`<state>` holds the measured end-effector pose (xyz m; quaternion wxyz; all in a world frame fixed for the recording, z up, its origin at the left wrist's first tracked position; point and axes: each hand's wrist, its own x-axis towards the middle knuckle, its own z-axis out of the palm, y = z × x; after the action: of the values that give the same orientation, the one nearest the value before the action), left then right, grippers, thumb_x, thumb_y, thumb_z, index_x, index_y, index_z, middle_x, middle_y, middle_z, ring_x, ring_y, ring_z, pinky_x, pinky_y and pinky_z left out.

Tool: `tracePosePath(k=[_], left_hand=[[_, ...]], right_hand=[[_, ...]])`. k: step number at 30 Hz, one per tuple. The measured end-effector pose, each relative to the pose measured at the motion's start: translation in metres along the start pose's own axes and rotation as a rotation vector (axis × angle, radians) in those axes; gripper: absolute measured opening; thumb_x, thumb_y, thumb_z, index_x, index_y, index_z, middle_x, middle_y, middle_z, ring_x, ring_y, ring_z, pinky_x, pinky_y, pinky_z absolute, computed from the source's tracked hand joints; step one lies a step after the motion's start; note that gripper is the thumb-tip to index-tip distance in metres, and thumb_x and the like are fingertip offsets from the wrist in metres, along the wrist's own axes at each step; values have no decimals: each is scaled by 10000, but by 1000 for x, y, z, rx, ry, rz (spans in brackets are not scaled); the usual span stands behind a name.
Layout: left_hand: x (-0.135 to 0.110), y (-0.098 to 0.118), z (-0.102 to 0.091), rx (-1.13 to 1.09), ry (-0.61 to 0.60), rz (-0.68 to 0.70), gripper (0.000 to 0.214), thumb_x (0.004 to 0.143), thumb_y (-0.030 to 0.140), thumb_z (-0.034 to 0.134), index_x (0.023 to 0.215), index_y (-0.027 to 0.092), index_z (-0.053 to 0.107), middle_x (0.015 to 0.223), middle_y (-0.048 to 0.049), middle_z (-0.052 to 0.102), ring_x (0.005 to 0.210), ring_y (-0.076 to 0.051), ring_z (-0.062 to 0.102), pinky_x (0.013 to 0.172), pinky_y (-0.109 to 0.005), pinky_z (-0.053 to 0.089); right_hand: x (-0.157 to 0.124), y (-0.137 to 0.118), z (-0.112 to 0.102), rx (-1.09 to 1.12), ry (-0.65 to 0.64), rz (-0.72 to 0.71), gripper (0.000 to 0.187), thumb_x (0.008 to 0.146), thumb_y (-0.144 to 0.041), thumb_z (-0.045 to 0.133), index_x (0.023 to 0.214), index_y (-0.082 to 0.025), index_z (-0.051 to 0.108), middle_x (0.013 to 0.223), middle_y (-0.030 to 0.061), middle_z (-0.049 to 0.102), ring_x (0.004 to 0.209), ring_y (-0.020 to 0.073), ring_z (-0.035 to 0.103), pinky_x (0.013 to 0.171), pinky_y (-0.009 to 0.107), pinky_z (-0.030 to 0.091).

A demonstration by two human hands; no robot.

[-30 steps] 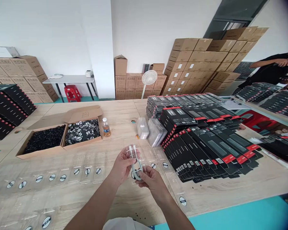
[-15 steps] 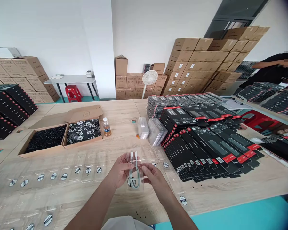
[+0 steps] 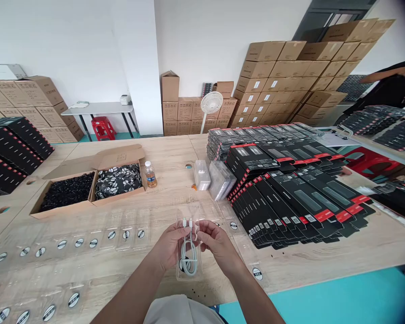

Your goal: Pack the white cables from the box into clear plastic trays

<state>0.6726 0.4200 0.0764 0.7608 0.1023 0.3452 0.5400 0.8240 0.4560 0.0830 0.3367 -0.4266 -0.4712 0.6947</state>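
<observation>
A white charging cable (image 3: 193, 259), coiled in a loop with both plugs pointing up, lies in a clear plastic tray (image 3: 199, 276) in front of me. My left hand (image 3: 170, 244) grips the tray's left side, its thumb at the cable just below the plugs. On the opposite side, the fingers of my right hand (image 3: 216, 243) are pinched at the tray's right edge beside the plugs. Whether they also touch the cable I cannot tell. A round black-and-white sticker (image 3: 181, 264) shows partly behind the loop.
Clear trays with round stickers (image 3: 111, 235) lie in rows at the left. Behind them stand an open carton of small black pieces (image 3: 67, 192), another of black-and-white pieces (image 3: 119, 181), and a bottle (image 3: 150, 174). Black flat boxes (image 3: 290, 207) fill the right side, beside stacked clear cases (image 3: 222, 180).
The tray and cable have shifted slightly lower in view, and more of the tray shows around the loop. My right fingers have moved a little up towards the plugs.
</observation>
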Motion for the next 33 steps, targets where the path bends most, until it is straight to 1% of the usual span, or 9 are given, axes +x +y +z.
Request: tracePosePath(k=[6,10,13,15,21,23,26,31,33], left_hand=[[3,-6,-6,-15,47,-6,206,658,185,781,840,138,697,711,-40,670,630,-133,620,693,-280,496],[3,-10,-17,-20,45,-8,274,652,198,787,906,147,695,779,-38,677,628,-120,611,648,-250,479],[5,-15,-29,-8,68,15,328,644,207,794,946,160,676,812,-33,669,639,-115,607,641,-242,471],[6,-21,-40,21,130,51,394,630,217,806,991,176,653,862,-41,666,690,-125,619,669,-247,469],[-2,-48,-86,200,517,135,624,584,256,828,1145,201,560,1109,-124,602,965,-205,613,810,-320,454],[-9,-59,-102,274,599,135,649,572,247,823,1160,195,550,1167,-151,570,1013,-229,592,822,-340,447],[-19,-75,-120,359,646,156,639,574,232,801,1159,174,550,1185,-173,555,1019,-251,581,824,-360,447],[-35,-92,-143,486,718,266,579,556,184,779,1104,164,593,1157,-152,580,1011,-246,577,894,-369,409],[-42,-96,-148,519,738,293,547,563,191,769,1085,168,607,1179,-149,579,1007,-246,575,890,-368,405]], right_hand=[[4,16,-5,-52,37,19,381,703,-397,704,1018,-200,621,795,8,611,660,140,577,530,237,441],[3,35,-6,-77,6,84,430,701,-391,713,1071,-194,616,807,21,624,768,184,613,524,236,458],[3,49,-6,-91,7,124,413,695,-371,711,1052,-180,626,796,18,630,742,175,604,518,239,465],[5,61,-6,-104,26,140,389,693,-351,706,1033,-177,630,769,11,627,699,165,596,502,241,467],[16,108,-3,-214,70,204,300,706,-307,675,975,-179,649,741,25,660,624,160,613,466,255,489],[19,122,0,-244,61,217,311,709,-317,666,986,-175,653,739,28,668,628,161,620,479,262,498],[26,138,3,-317,35,235,315,697,-339,664,966,-176,670,767,44,690,652,182,638,523,299,515],[35,151,-6,-509,37,199,297,623,-299,696,897,-182,695,863,87,715,879,269,647,815,416,485],[31,150,-13,-560,20,194,302,637,-310,676,910,-181,697,901,103,713,898,274,642,852,421,460]])
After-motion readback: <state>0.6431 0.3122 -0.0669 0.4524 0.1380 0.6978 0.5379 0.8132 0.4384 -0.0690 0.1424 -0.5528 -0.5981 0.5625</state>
